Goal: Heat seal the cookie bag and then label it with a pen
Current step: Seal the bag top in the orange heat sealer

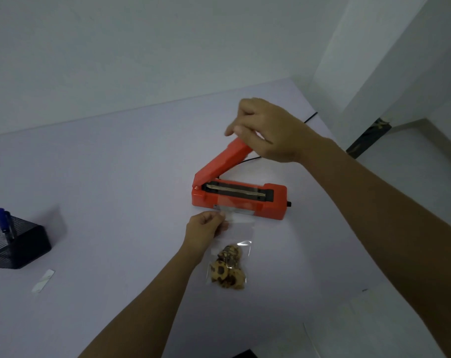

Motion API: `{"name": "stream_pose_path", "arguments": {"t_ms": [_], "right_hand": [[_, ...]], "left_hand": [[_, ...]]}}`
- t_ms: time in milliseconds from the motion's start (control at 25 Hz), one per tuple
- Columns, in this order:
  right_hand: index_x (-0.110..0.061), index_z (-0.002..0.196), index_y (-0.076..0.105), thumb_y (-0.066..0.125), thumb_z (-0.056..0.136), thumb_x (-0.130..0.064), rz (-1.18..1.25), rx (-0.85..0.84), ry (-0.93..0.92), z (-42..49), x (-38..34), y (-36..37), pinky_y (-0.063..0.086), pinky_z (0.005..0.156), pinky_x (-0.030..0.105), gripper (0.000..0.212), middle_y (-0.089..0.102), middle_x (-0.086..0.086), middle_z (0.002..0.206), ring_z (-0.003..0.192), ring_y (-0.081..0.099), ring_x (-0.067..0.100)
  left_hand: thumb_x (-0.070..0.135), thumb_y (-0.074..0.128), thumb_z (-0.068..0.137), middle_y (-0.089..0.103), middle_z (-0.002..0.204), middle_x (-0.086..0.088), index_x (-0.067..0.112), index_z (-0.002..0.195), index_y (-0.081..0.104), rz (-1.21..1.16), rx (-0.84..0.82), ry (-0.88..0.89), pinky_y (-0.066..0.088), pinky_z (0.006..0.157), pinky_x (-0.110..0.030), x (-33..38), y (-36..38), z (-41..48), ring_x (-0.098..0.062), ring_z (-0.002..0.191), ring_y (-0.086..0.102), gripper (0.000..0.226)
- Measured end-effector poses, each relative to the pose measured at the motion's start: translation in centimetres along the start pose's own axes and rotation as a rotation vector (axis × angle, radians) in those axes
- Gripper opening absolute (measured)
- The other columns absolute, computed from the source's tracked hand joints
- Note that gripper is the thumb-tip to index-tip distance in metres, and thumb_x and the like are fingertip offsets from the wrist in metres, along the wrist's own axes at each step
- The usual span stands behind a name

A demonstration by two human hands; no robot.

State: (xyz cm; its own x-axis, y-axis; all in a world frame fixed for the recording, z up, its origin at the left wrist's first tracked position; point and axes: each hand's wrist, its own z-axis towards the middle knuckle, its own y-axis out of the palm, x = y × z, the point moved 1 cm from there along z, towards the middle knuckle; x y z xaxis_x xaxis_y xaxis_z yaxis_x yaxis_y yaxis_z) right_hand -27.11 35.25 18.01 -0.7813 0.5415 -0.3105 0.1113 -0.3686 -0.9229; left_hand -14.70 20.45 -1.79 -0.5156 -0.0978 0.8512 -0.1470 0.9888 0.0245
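An orange heat sealer (270, 200) stands on the white table (116, 177) with its lid arm (224, 161) raised at an angle. My right hand (268, 130) rests on the raised tip of that arm, fingers curled over it. A clear bag (238, 228) with several chocolate-chip cookies (228, 270) in its lower end lies in front of the sealer, its open top laid across the sealing strip (234, 190). My left hand (206, 228) pinches the bag's left edge near the sealer. A blue pen (3, 220) stands in a holder at the left.
A black mesh pen holder (17, 246) sits at the left table edge, with a small white label strip (42, 280) lying in front of it. The sealer's black cord (309, 117) runs off the back right. A second clear bag (348, 326) lies near the front right.
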Motion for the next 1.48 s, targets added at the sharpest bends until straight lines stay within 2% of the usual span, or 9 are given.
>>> {"name": "stream_pose_path", "arguments": {"t_ms": [120,240,320,440,520,640,1120,1360,1480], "right_hand": [[-0.009,0.123,0.055,0.033,0.093,-0.011,0.092,-0.028,0.151,-2.9,1.3,0.8,0.039,0.090,0.022,0.038,0.059,0.007,0.112,0.102,0.053,0.014],[-0.011,0.134,0.046,0.029,0.088,-0.006,0.117,-0.134,0.314,-5.6,2.3,2.4,0.025,0.103,0.014,0.049,0.051,0.008,0.136,0.126,0.044,0.014],[-0.013,0.137,0.042,0.026,0.084,-0.009,0.141,-0.176,0.406,-6.8,2.6,3.8,0.023,0.107,0.018,0.055,0.045,0.006,0.142,0.131,0.039,0.014],[-0.012,0.139,0.038,0.028,0.091,-0.011,0.186,-0.104,0.528,-7.5,2.9,5.6,0.024,0.111,0.027,0.049,0.042,0.006,0.145,0.134,0.036,0.017],[-0.012,0.142,0.033,0.027,0.100,-0.023,0.186,-0.079,0.611,-7.8,3.3,6.5,0.021,0.114,0.031,0.044,0.037,0.005,0.149,0.137,0.031,0.016],[-0.013,0.146,0.021,0.020,0.100,-0.040,0.155,-0.190,0.710,-8.6,3.8,8.1,0.010,0.117,0.036,0.053,0.024,0.004,0.154,0.143,0.017,0.015],[-0.008,0.138,0.039,0.020,0.101,-0.027,0.047,-0.133,0.807,-10.0,5.1,12.0,0.015,0.115,0.040,0.046,0.038,0.008,0.148,0.140,0.027,0.021],[-0.008,0.137,0.041,0.022,0.101,-0.026,0.002,-0.070,0.842,-10.1,5.0,12.6,0.016,0.114,0.040,0.045,0.043,0.008,0.144,0.138,0.031,0.022],[-0.008,0.137,0.041,0.022,0.101,-0.025,-0.002,-0.037,0.845,-10.3,5.1,12.9,0.016,0.115,0.040,0.045,0.044,0.008,0.144,0.138,0.031,0.022]], "left_hand": [[0.015,0.060,0.088,0.072,0.075,-0.008,0.007,0.076,0.071,0.006,-0.007,0.007,0.056,0.078,-0.033,0.0,0.1,0.1,-0.020,0.072,0.066,0.018],[0.015,0.059,0.088,0.073,0.076,-0.008,0.008,0.078,0.071,0.008,-0.013,0.012,0.056,0.077,-0.032,0.1,0.1,0.0,-0.020,0.072,0.067,0.017],[0.015,0.060,0.088,0.073,0.077,-0.007,0.009,0.079,0.072,0.014,-0.014,0.008,0.056,0.077,-0.032,0.0,0.1,0.0,-0.019,0.073,0.067,0.017],[0.016,0.060,0.088,0.072,0.077,-0.008,0.007,0.081,0.071,0.026,-0.013,0.005,0.056,0.078,-0.033,0.0,0.1,0.2,-0.019,0.072,0.066,0.017],[0.016,0.060,0.088,0.072,0.079,-0.010,0.006,0.082,0.071,0.036,-0.009,0.003,0.056,0.078,-0.033,0.0,0.2,0.2,-0.020,0.072,0.066,0.017],[0.017,0.060,0.088,0.072,0.078,-0.010,0.006,0.082,0.072,0.037,-0.007,0.005,0.056,0.077,-0.033,-0.1,0.2,0.2,-0.019,0.071,0.066,0.017],[0.019,0.062,0.087,0.074,0.084,-0.014,0.006,0.083,0.072,0.031,-0.016,0.001,0.056,0.080,-0.036,-0.2,0.0,0.4,-0.024,0.078,0.068,0.017],[0.018,0.063,0.087,0.073,0.083,-0.014,0.009,0.080,0.072,-0.001,-0.018,0.004,0.055,0.085,-0.041,-0.2,0.0,0.1,-0.026,0.079,0.067,0.014],[0.019,0.063,0.087,0.073,0.086,-0.016,0.009,0.081,0.072,0.004,-0.030,0.001,0.054,0.087,-0.044,-0.2,0.0,0.1,-0.033,0.086,0.067,0.015]]}}
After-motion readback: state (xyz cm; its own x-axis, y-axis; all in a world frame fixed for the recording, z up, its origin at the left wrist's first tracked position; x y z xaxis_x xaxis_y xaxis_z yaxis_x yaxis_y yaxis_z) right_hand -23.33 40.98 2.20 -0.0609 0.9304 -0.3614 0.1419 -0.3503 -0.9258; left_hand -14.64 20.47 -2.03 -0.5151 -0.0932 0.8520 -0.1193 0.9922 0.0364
